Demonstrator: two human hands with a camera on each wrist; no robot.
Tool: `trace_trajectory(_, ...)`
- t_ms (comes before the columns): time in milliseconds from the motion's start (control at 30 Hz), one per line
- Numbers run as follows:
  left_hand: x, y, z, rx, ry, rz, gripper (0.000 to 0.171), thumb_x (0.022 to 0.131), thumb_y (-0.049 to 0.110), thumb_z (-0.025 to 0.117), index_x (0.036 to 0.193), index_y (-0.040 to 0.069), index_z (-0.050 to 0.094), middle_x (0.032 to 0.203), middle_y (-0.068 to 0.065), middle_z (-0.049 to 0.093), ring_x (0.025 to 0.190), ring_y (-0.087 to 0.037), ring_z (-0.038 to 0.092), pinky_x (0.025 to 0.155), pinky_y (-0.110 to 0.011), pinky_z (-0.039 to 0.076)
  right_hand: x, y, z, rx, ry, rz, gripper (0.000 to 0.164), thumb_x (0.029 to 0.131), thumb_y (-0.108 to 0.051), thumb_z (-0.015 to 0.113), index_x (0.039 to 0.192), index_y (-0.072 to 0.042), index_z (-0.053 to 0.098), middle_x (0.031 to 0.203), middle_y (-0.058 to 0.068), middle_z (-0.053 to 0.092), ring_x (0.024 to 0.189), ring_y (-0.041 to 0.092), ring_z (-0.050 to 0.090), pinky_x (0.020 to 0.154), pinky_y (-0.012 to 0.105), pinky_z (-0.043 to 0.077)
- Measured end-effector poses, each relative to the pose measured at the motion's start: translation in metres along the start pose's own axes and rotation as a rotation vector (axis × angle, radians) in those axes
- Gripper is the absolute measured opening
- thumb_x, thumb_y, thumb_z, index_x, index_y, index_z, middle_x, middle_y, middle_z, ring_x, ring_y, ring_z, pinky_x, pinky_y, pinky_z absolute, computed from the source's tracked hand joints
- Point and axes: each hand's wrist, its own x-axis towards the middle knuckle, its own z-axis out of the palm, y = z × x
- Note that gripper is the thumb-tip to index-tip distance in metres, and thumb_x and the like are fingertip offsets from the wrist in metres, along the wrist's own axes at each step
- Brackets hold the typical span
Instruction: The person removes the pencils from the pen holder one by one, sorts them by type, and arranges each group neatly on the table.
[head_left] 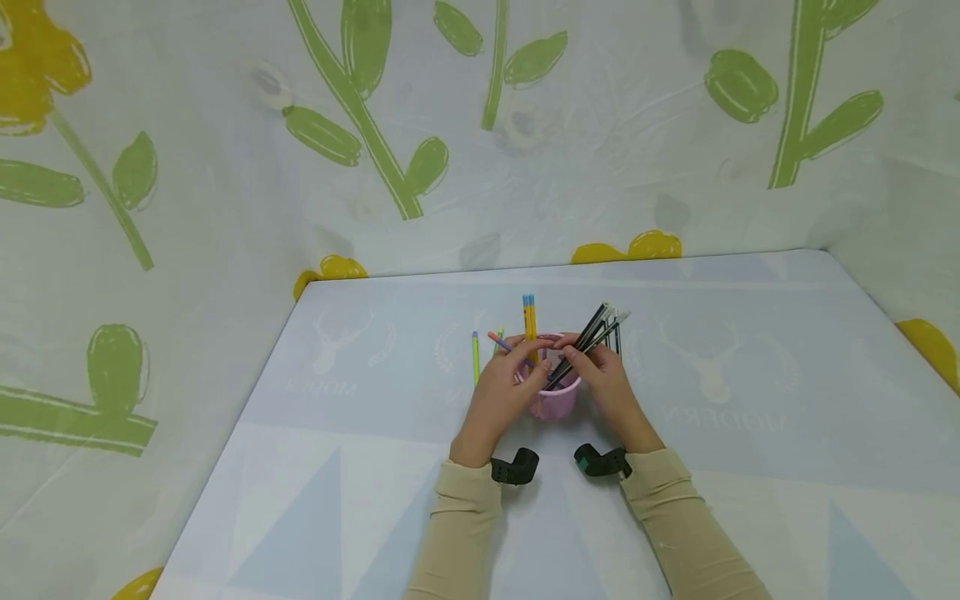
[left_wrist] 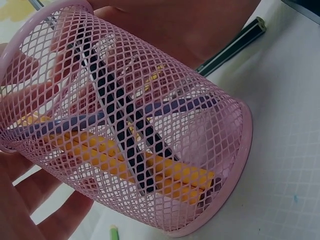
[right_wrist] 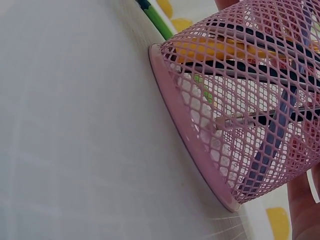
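Note:
A pink mesh pencil cup (head_left: 553, 407) stands on the table between both hands. My left hand (head_left: 495, 400) holds the cup's left side, its thumb and forefinger over the rim. Two yellow pencils (head_left: 529, 312) with blue ends stand up in it. A purple pencil (head_left: 497, 339) with a reddish end leans out to the left past the left hand. My right hand (head_left: 611, 392), at the right rim, pinches several black pencils (head_left: 592, 328) that slant into the cup. Through the mesh, the yellow pencils (left_wrist: 185, 175) and black pencils (left_wrist: 115, 110) show, their lower ends inside.
A lime-green pencil (head_left: 476, 354) lies left of the cup, and another green one (head_left: 499, 335) shows behind the left hand. Dark pencils (head_left: 617, 340) lie behind the right hand. The pale patterned table (head_left: 337, 500) meets a leaf-printed cloth wall (head_left: 600, 167) at its far edge.

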Motion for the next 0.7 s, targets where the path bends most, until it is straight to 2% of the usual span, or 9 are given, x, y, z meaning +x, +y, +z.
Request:
trace_trajectory(167,0.0,0.0,0.0,-0.001,-0.006,0.005,0.035,0.087,0.044,0.047,0.118,0.031,0.056,0.125,0.002,0.049,0.111,-0.014,0.046,0.086,-0.036,0.042,-0.003,-0.013,0.002,-0.036,-0.011,0.007,0.022,0.094,-0.014,0.045,0.106,0.001,0.054,0.121,0.013,0.052,0.107,0.023,0.049,0.088,0.034,0.038)
trace_trajectory(333,0.0,0.0,0.001,0.001,-0.013,-0.006,0.035,0.087,0.045,0.046,0.118,0.031,0.056,0.125,0.002,0.05,0.113,-0.014,0.045,0.089,-0.037,0.041,-0.005,-0.019,0.003,-0.037,-0.021,0.009,0.024,0.094,-0.016,0.044,0.108,0.002,0.053,0.122,0.014,0.052,0.111,0.022,0.047,0.093,0.044,0.034)
trace_trajectory(467,0.0,-0.001,0.001,-0.006,-0.021,-0.009,0.035,0.088,0.045,0.045,0.119,0.032,0.055,0.125,0.003,0.049,0.113,-0.014,0.045,0.089,-0.037,0.041,-0.003,-0.011,0.001,-0.01,-0.03,0.005,0.023,0.094,-0.018,0.045,0.108,-0.002,0.054,0.122,0.01,0.053,0.115,0.02,0.045,0.097,0.047,0.031)
trace_trajectory(700,0.0,-0.001,0.002,-0.004,-0.017,-0.012,0.035,0.088,0.045,0.044,0.12,0.033,0.054,0.124,0.004,0.05,0.112,-0.013,0.045,0.088,-0.037,0.041,-0.001,0.003,-0.001,0.001,-0.02,0.007,0.029,0.093,-0.029,0.047,0.108,-0.006,0.056,0.121,0.005,0.054,0.113,0.017,0.047,0.096,0.042,0.032)
